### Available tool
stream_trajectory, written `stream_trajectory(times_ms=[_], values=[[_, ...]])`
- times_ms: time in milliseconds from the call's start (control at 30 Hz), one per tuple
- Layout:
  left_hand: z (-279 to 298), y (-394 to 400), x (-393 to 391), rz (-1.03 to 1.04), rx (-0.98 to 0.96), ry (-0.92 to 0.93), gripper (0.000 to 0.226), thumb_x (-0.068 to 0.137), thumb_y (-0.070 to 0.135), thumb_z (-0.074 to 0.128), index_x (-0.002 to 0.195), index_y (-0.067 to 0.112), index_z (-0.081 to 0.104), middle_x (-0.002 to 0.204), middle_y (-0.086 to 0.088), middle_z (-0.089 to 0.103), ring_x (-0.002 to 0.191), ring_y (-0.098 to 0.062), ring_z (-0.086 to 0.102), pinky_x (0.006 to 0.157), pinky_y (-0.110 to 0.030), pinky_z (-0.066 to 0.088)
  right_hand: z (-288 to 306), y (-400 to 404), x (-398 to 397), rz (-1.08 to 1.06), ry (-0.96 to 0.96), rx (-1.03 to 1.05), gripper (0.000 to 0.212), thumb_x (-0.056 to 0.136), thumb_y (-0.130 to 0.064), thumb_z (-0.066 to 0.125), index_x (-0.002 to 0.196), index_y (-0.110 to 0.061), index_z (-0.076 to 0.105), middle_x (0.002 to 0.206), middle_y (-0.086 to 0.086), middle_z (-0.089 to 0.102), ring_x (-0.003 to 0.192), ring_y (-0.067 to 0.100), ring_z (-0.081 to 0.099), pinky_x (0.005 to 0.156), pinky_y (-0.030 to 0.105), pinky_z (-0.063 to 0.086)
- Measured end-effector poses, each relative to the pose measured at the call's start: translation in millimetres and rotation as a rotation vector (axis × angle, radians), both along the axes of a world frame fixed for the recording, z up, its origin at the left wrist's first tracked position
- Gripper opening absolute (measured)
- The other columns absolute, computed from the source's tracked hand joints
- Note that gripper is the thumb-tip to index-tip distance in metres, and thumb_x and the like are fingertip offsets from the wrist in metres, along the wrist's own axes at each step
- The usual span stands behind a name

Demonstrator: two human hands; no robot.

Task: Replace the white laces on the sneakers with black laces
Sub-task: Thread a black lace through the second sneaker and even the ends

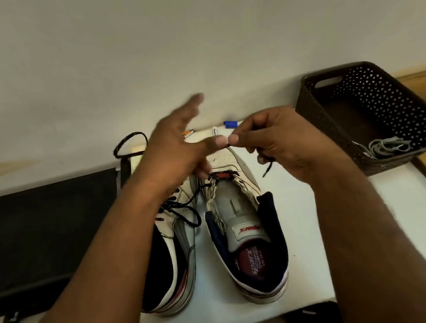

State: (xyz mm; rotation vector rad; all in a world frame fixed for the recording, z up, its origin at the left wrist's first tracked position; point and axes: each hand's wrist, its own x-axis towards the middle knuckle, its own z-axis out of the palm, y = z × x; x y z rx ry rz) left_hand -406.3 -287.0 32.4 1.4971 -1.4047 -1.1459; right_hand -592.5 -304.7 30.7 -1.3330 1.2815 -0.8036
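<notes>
Two white sneakers stand side by side on a white table [302, 231], toes pointing away from me. The left sneaker [175, 248] carries a black lace tied in a bow [183, 212]. On the right sneaker [248, 226] a black lace [221, 174] crosses only the lowest eyelets, and its tongue lies bare. My right hand [276, 143] pinches one end of that lace above the toe, and the tip [267, 168] dangles below the fingers. My left hand [175, 144] is blurred, with fingers spread over the left sneaker's toe and the thumb next to my right fingertips.
A dark brown perforated basket [334, 121] at the right holds the pale removed laces [384, 147]. A black cord loop [130, 144], a blue-capped marker [230, 124] and small items lie along the wall. A black bag [46, 222] sits at the left.
</notes>
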Motion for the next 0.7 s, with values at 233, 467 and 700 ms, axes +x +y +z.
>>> stream_trajectory(times_ms=[233, 467, 700], values=[[-4.1, -3.6, 26.5, 0.054, 0.061, -0.307, 0.009, 0.08, 0.011, 0.076, 0.089, 0.01, 0.074, 0.066, -0.006, 0.071, 0.053, -0.018, 0.068, 0.051, -0.022, 0.055, 1.9, -1.7, -27.3, -0.08, 0.079, 0.024, 0.007, 0.076, -0.016, 0.077, 0.073, -0.013, 0.073, 0.06, 0.0, 0.064, 0.045, 0.006, 0.042, 0.052, 0.024, 0.04], [-6.3, 6.1, -9.3, -0.181, 0.119, 0.023, 0.032, 0.073, -0.001, 0.078, 0.1, 0.015, 0.075, 0.086, -0.005, 0.076, 0.079, -0.017, 0.073, 0.065, -0.028, 0.058, -6.0, 1.7, 7.1, 0.037, 0.049, 0.057, 0.007, 0.077, -0.01, 0.076, 0.078, -0.004, 0.072, 0.064, 0.009, 0.064, 0.05, 0.008, 0.051, 0.052, 0.021, 0.042], [-31.0, 3.4, -16.1, -0.053, 0.043, -0.425, 0.004, 0.079, 0.019, 0.077, 0.077, 0.015, 0.077, 0.058, 0.012, 0.062, 0.053, 0.002, 0.055, 0.056, -0.016, 0.042, -24.8, -1.5, -6.1, -0.086, 0.195, 0.186, 0.02, 0.079, -0.022, 0.077, 0.085, -0.005, 0.069, 0.075, 0.007, 0.069, 0.063, 0.015, 0.063, 0.054, 0.025, 0.052]])
